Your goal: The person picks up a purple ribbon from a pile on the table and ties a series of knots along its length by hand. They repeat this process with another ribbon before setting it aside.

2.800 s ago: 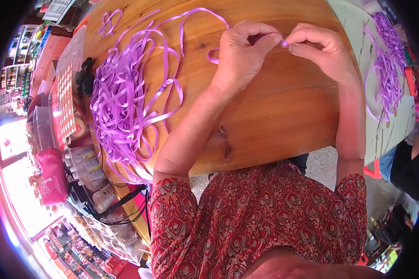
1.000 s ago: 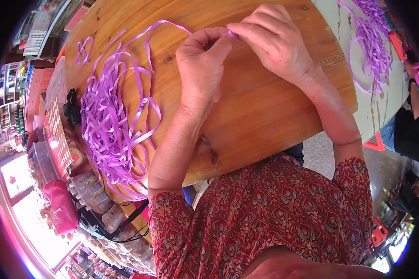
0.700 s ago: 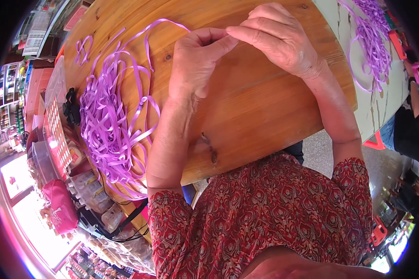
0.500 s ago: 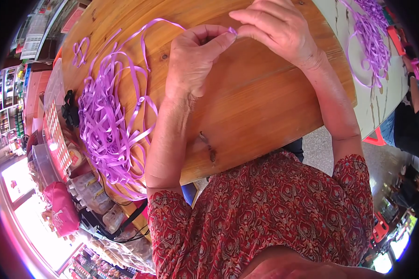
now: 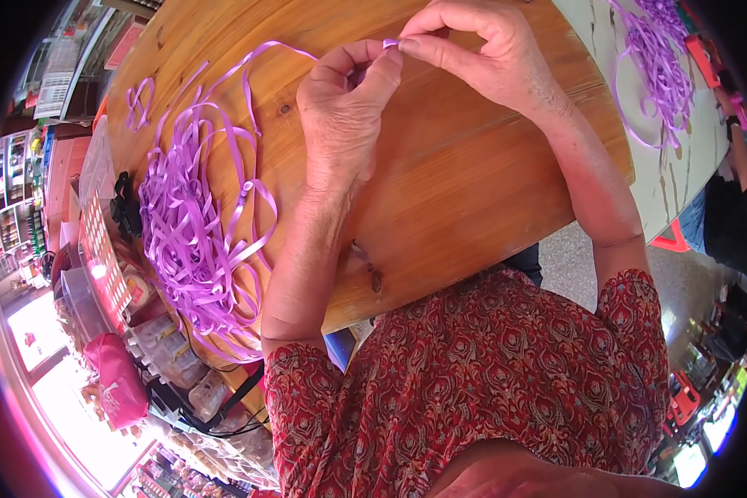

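Note:
Between finger and thumb, my left hand pinches a purple ribbon, a short bit of which shows above the thumb tip. My right hand meets it there, thumb and forefinger closed on the same end. A strand of ribbon runs from behind my left hand to the left. It leads toward a large tangled heap of purple ribbon on the wooden table. One small loose ribbon loop lies apart at the far left.
A second heap of purple ribbon lies on a white table at the right, where another person's arm shows. Along the left edge are a black strap, a pink bag and clear plastic boxes.
My right hand has come down and left, from just off the ribbon end to pinching it. My left hand has shifted slightly left and stays closed on the ribbon.

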Action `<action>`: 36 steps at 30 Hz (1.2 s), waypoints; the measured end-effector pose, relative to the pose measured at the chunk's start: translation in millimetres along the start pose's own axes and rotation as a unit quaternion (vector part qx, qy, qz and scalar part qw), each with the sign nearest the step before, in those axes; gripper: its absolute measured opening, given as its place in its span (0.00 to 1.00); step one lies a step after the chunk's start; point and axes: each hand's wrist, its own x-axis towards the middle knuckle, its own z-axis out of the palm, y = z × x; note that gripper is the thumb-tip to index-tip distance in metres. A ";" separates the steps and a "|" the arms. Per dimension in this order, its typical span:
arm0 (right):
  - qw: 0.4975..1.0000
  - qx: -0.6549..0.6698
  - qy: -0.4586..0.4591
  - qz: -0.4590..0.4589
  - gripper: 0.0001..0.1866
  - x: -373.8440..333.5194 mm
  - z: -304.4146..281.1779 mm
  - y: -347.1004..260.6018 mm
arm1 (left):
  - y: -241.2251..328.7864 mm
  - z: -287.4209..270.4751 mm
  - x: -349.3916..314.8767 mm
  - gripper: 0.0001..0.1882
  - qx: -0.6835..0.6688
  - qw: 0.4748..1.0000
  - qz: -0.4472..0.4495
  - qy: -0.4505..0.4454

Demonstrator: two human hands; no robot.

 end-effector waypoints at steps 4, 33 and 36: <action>0.991 0.088 -0.012 0.096 0.03 -5.5 5.4 4.9 | -1.5 -0.1 0.0 0.07 -0.008 1.000 0.004 -0.008; 0.987 0.115 0.048 -0.103 0.05 0.5 11.3 11.2 | -3.5 -5.3 1.9 0.05 -0.270 0.953 -0.031 -0.136; 0.980 0.118 0.056 -0.152 0.05 -1.2 4.8 -3.4 | -4.4 -7.6 3.0 0.05 -0.276 0.950 -0.031 -0.142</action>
